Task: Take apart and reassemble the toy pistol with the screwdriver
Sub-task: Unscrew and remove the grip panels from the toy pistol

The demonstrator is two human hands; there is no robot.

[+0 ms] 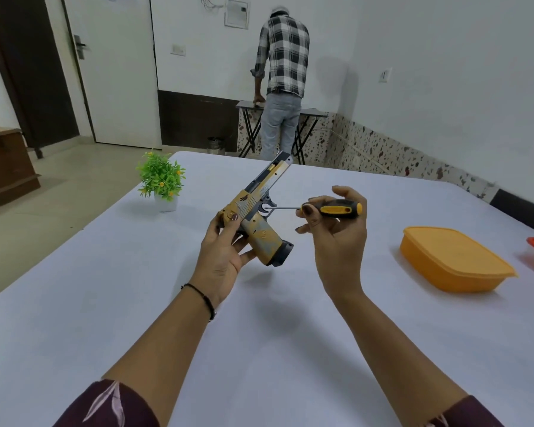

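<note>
my left hand (221,251) grips the pistol (256,217) by its back end, up above the table (259,334), barrel pointing away from me. my right hand (336,229) pinches the screwdriver (330,208), and its tip sits at the trigger guard.

Both forearms were bare below the cuffs. The left sleeve (111,405) was dark maroon cloth printed with pale pink leaf shapes; the right sleeve (467,414) was the same maroon, with a trace of pale print at its edge. A thin black beaded bracelet (203,298) circled the left wrist. The left hand (222,251) and right hand (336,238) wore dark maroon nail polish.
</note>
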